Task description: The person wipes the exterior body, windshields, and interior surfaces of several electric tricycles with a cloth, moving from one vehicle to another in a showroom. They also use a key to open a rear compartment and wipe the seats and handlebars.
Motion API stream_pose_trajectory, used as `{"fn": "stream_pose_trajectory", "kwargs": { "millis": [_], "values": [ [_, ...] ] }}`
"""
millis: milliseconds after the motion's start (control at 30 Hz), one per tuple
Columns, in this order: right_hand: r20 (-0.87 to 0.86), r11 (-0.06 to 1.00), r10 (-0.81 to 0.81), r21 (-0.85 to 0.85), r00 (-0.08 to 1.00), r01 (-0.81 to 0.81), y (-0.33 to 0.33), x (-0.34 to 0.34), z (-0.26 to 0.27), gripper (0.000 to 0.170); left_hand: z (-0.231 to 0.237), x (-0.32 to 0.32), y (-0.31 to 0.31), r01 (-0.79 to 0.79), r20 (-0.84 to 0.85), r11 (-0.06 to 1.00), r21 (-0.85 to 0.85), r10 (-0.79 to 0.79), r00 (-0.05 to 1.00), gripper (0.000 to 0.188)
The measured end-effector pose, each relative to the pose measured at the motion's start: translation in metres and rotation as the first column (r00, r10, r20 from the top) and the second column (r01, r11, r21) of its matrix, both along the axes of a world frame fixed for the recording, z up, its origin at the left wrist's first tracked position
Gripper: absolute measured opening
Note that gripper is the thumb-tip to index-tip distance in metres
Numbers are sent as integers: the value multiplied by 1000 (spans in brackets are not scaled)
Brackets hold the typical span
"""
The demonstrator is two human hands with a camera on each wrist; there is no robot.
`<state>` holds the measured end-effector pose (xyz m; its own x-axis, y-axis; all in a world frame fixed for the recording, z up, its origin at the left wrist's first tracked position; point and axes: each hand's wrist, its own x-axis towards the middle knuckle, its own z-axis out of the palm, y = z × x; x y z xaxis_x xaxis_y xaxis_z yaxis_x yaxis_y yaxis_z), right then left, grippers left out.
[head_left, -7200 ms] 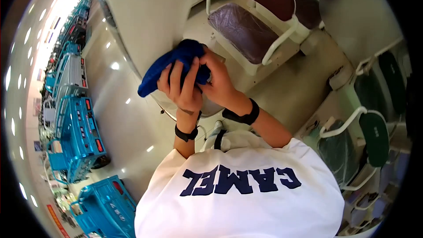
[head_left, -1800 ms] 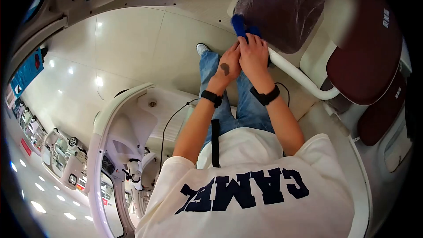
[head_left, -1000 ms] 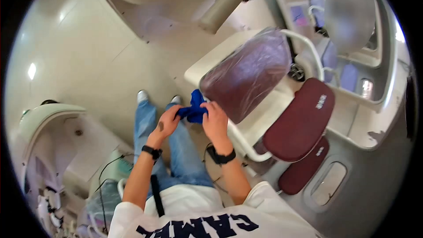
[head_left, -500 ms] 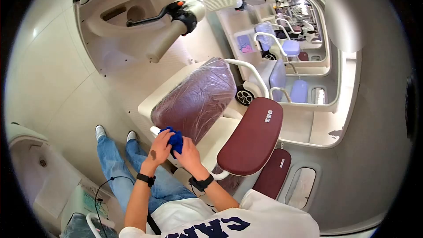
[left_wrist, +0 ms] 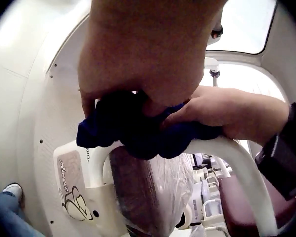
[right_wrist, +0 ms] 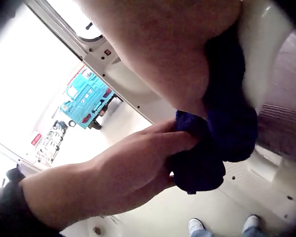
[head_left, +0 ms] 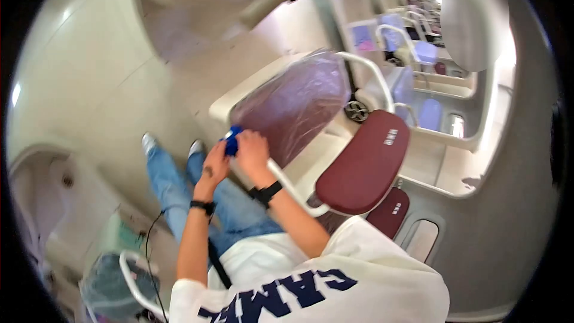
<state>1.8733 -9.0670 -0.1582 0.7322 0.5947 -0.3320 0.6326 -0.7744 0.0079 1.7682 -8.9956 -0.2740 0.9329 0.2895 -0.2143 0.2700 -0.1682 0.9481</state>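
Observation:
A crumpled blue cloth [head_left: 232, 140] is bunched between both hands at the white armrest [left_wrist: 246, 165] of a maroon seat. My left hand [head_left: 216, 162] grips one end of it, fingers curled into the folds. Close beside it, my right hand [head_left: 253, 151] holds the other part, its thumb and fingers over the cloth. In the left wrist view the cloth [left_wrist: 153, 133] lies along the top of the white armrest tube. The right wrist view shows it hanging in thick folds below the right hand [right_wrist: 172, 54], the left hand's fingertips pressed into it. Fingers partly hide the cloth.
The seat cushion [head_left: 293, 107] wears clear plastic film, and a maroon backrest [head_left: 365, 161] stands right of it. A handlebar grip [head_left: 269, 6] is ahead. Grey vehicle wall [head_left: 502, 233] runs along the right. Another vehicle's pale shell [head_left: 66, 185] is at left.
The hands and blue cloth have gone from a pale panel to the seat's armrest. Lately the cloth was stretched between the hands, then bunched together at the armrest. The head view has swung around.

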Motion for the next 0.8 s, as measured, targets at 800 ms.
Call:
{"fn": "stream_pose_trajectory", "kwargs": {
  "millis": [800],
  "values": [
    [-326, 995, -60, 56, 943, 83, 161, -8, -303, 39, -209, -26, 178, -338, -387, 927, -162, 256, 886, 36]
  ]
}}
